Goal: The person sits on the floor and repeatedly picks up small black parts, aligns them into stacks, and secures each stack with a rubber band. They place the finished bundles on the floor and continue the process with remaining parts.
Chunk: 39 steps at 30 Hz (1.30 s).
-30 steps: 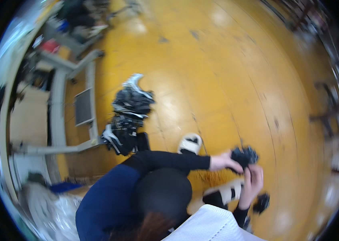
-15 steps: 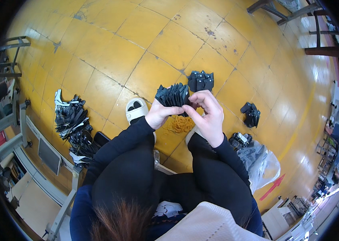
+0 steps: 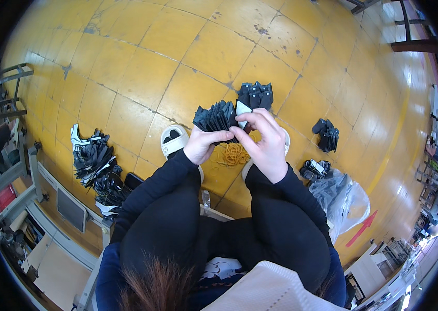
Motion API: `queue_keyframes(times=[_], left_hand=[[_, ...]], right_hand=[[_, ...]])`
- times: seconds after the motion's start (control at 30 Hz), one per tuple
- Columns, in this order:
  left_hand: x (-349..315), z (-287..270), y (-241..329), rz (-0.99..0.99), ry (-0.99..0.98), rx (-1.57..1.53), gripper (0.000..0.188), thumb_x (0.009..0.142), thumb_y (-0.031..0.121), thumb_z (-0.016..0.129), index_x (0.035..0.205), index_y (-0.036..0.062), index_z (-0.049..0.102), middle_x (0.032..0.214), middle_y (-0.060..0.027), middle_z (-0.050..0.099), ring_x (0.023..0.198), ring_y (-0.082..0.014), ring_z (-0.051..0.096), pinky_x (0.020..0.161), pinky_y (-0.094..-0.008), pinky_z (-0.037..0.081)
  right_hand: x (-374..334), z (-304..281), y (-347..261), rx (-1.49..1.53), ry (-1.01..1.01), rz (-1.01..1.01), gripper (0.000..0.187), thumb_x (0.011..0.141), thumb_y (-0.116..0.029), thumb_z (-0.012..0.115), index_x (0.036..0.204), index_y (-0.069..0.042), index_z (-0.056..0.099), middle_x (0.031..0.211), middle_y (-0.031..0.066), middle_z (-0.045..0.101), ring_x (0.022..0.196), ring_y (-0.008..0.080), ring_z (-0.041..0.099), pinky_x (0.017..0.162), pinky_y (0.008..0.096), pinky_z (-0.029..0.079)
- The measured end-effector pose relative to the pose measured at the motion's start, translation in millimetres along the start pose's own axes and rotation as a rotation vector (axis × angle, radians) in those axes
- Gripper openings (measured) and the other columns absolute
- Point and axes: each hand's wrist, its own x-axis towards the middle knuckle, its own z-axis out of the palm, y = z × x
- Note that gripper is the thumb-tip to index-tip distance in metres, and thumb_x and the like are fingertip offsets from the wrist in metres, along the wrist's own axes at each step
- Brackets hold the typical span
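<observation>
My left hand is closed round a fanned stack of thin black fabric pieces, its thumb lying along the near edge. My right hand is at the stack's right end, thumb and fingers pinching a piece with a pale face that stands apart from the rest. Just beyond the hands, bundles of similar black pieces lie on the floor. Yellow rubber bands form a loose heap below the hands, between my feet.
A long pile of black and white pieces lies on the left, beside a metal frame. To the right are a small black bundle and a clear plastic bag. A cream sandal is on my left foot. The floor is yellow tile.
A piece with a pale face now shows between my right fingers at the stack's right end. Both hands and the stack have shifted slightly left in view; the left hand keeps its grip.
</observation>
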Motion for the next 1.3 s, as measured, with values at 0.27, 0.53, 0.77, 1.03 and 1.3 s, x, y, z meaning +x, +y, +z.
queue_keyframes(times=[0.27, 0.53, 0.77, 1.03, 1.3], left_hand=[[2.2, -3.4, -0.8, 0.028, 0.02, -0.047, 0.041, 0.08, 0.002, 0.062, 0.121, 0.0001, 0.054, 0.111, -0.0126, 0.064, 0.103, -0.0233, 0.062, 0.092, -0.0344, 0.049], [4.4, -4.6, -1.7, -0.075, 0.038, -0.087, 0.048, 0.08, 0.006, 0.063, 0.126, 0.0015, 0.05, 0.118, -0.0123, 0.06, 0.108, -0.0251, 0.059, 0.099, -0.0357, 0.045], [0.4, -6.1, 4.4, 0.02, 0.123, 0.049, 0.045, 0.081, 0.004, 0.067, 0.123, 0.0015, 0.052, 0.116, -0.0106, 0.061, 0.106, -0.0223, 0.06, 0.095, -0.0344, 0.046], [2.2, 3.8, 3.6, -0.017, 0.102, 0.001, 0.033, 0.076, -0.008, 0.07, 0.105, 0.0047, 0.062, 0.096, -0.0031, 0.066, 0.09, -0.0123, 0.062, 0.081, -0.027, 0.05], [-0.8, 7.5, 4.8, 0.026, 0.04, 0.105, 0.039, 0.073, -0.011, 0.071, 0.106, 0.0054, 0.058, 0.096, -0.0025, 0.064, 0.09, -0.0127, 0.062, 0.082, -0.0275, 0.05]], right_hand=[[1.9, -1.8, 48.1, 0.179, 0.111, 0.297, 0.029, 0.087, 0.0, 0.062, 0.115, -0.002, 0.061, 0.088, 0.0038, 0.067, 0.073, 0.0046, 0.057, 0.064, 0.0215, 0.047], [9.1, -10.8, 211.5, -0.576, -0.019, 0.129, 0.026, 0.082, -0.013, 0.069, 0.102, 0.001, 0.06, 0.092, 0.0166, 0.062, 0.083, 0.0316, 0.064, 0.074, 0.0379, 0.052], [2.0, 9.9, 124.4, -0.216, -0.039, 0.265, 0.025, 0.08, -0.016, 0.072, 0.098, -0.001, 0.063, 0.091, 0.0111, 0.058, 0.079, 0.0231, 0.061, 0.072, 0.0317, 0.05], [8.2, 1.5, 26.4, 0.22, -0.136, 0.18, 0.014, 0.08, -0.004, 0.071, 0.09, 0.0, 0.062, 0.083, 0.0049, 0.059, 0.071, 0.011, 0.059, 0.064, 0.024, 0.048], [5.8, -0.7, 12.3, 0.131, -0.077, 0.02, 0.017, 0.076, 0.001, 0.073, 0.091, 0.003, 0.066, 0.089, 0.0086, 0.063, 0.077, 0.0145, 0.063, 0.068, 0.0252, 0.051]])
